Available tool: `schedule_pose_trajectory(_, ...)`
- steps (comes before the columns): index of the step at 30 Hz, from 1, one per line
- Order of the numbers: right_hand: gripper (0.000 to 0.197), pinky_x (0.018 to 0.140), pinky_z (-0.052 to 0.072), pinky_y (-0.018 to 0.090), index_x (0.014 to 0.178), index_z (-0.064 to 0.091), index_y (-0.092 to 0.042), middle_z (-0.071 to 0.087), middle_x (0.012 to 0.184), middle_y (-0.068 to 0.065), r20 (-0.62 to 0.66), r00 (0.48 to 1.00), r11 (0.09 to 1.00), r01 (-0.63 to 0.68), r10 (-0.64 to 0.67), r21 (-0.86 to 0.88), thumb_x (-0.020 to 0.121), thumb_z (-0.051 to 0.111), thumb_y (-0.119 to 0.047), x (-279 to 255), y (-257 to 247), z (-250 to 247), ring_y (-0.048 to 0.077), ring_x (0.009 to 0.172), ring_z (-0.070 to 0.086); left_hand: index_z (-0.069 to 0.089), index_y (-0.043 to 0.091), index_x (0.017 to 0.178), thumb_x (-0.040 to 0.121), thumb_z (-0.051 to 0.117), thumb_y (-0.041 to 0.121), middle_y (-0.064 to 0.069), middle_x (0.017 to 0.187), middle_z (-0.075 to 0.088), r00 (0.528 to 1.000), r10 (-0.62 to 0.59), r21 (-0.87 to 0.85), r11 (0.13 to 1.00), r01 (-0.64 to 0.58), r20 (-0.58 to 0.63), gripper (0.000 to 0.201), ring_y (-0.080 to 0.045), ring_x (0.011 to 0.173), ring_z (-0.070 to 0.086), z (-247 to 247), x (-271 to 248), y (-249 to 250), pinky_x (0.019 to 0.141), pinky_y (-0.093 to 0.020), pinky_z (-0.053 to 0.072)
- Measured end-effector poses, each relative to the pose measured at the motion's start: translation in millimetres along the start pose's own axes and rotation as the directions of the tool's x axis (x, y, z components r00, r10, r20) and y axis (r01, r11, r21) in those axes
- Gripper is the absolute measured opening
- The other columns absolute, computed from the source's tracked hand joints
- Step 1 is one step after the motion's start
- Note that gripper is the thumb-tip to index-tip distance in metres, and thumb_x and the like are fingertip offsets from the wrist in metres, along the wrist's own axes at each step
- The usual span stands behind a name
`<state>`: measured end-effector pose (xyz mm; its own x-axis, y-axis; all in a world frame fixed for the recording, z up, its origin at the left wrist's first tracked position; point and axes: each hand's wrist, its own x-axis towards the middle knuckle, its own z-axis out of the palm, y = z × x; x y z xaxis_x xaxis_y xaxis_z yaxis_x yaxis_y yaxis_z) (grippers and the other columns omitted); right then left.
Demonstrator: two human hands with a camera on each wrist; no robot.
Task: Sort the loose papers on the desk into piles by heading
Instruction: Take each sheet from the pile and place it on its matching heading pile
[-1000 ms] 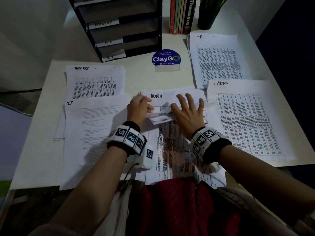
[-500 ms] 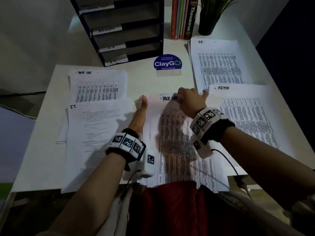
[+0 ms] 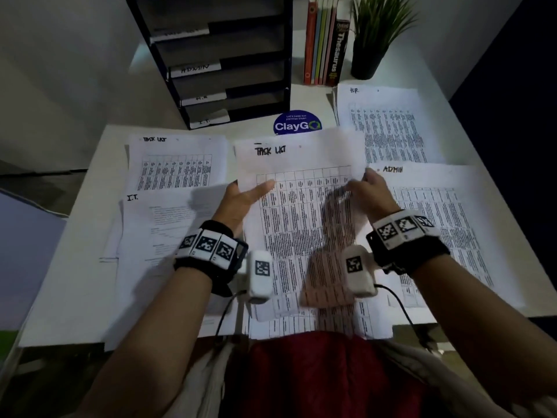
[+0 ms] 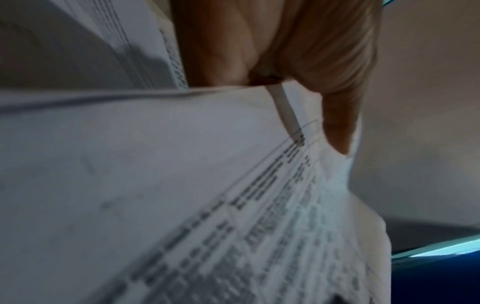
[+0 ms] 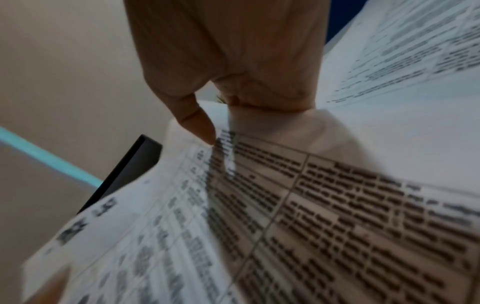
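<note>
A printed sheet headed "TASK LIST" [image 3: 301,182] is held up over the centre stack [image 3: 301,325]. My left hand [image 3: 256,188] pinches its left edge, thumb on top. My right hand [image 3: 361,182] pinches its right edge, with the fingers showing through the paper from below. In the left wrist view the thumb [image 4: 337,123] lies on the sheet [image 4: 182,185]. The right wrist view shows the thumb [image 5: 200,125] on the sheet [image 5: 285,205]. Sorted piles lie around: TASK LIST [image 3: 177,164] back left, I.T. [image 3: 156,236] left, H.R. [image 3: 388,128] back right, ADMIN [image 3: 446,221] right.
A black labelled tray rack [image 3: 226,61] stands at the back. To its right are upright books [image 3: 325,40] and a potted plant [image 3: 370,34]. A blue ClayGo sticker [image 3: 297,123] sits on the white desk [image 3: 60,282]. The front edge is close to my body.
The ADMIN sheet that topped the centre stack is gone from there. Both hands have taken the Task List sheet under it by its side edges and raised it.
</note>
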<state>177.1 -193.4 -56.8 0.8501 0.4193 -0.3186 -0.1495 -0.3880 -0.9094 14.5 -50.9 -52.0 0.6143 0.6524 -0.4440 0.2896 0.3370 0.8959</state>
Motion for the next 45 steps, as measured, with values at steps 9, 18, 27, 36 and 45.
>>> schedule_pose_trajectory(9,0.015,0.073,0.051,0.032,0.095,0.059,-0.004,0.061,0.079,0.005,0.339,0.930,0.976,0.187,-0.139,-0.114,0.081,0.063,0.002,-13,3,-16,0.023,0.077,0.060,0.057,0.001,0.116,0.087,0.062,0.013,-0.009,0.111,0.062,0.911,0.130,-0.166,0.964,-0.209,-0.391,0.032,-0.019,0.101,0.056,-17,11,37,0.096,-0.034,0.044)
schedule_pose_trajectory(18,0.026,0.047,0.040,0.006,0.083,0.065,-0.004,0.065,0.071,0.008,0.048,0.831,0.789,0.542,-0.554,-0.288,0.079,0.045,0.012,-5,-73,28,-0.002,0.056,0.056,0.055,0.014,0.098,0.079,0.072,0.033,-0.019,0.121,0.057,0.933,0.214,0.635,0.772,0.020,-0.289,0.032,-0.031,0.112,0.054,-120,66,24,0.097,-0.029,0.041)
schedule_pose_trajectory(27,0.018,0.052,0.034,0.004,0.071,0.051,-0.022,0.055,0.054,-0.025,-0.067,0.851,0.850,0.525,-0.522,0.047,0.069,0.041,-0.007,-8,-123,101,-0.014,0.052,0.049,0.005,0.027,0.148,0.051,0.081,0.058,-0.009,0.156,0.002,0.995,-0.063,0.991,0.105,0.084,-0.078,0.127,-0.033,0.143,0.001,-191,73,-16,0.109,-0.063,-0.001)
schedule_pose_trajectory(36,0.036,0.071,0.047,0.025,0.108,0.059,0.002,0.058,0.080,-0.004,-0.045,0.918,0.914,0.397,-0.395,0.085,0.077,0.041,0.000,-7,-117,160,0.011,0.075,0.054,0.051,0.017,0.130,0.090,0.057,0.023,-0.011,0.137,0.050,0.978,0.050,0.955,0.212,-0.207,0.201,0.041,-0.026,0.130,0.040,-188,57,0,0.115,-0.046,0.015)
schedule_pose_trajectory(45,0.017,0.064,0.050,0.033,0.085,0.057,-0.010,0.056,0.069,0.005,0.175,0.985,0.996,-0.004,-0.011,0.085,0.084,0.045,0.002,-22,-36,209,0.023,0.062,0.056,0.057,0.019,0.072,0.084,0.065,0.018,-0.004,0.075,0.055,0.924,0.230,0.752,0.537,-0.383,0.306,0.015,-0.017,0.078,0.051,-234,24,29,0.068,-0.017,0.032)
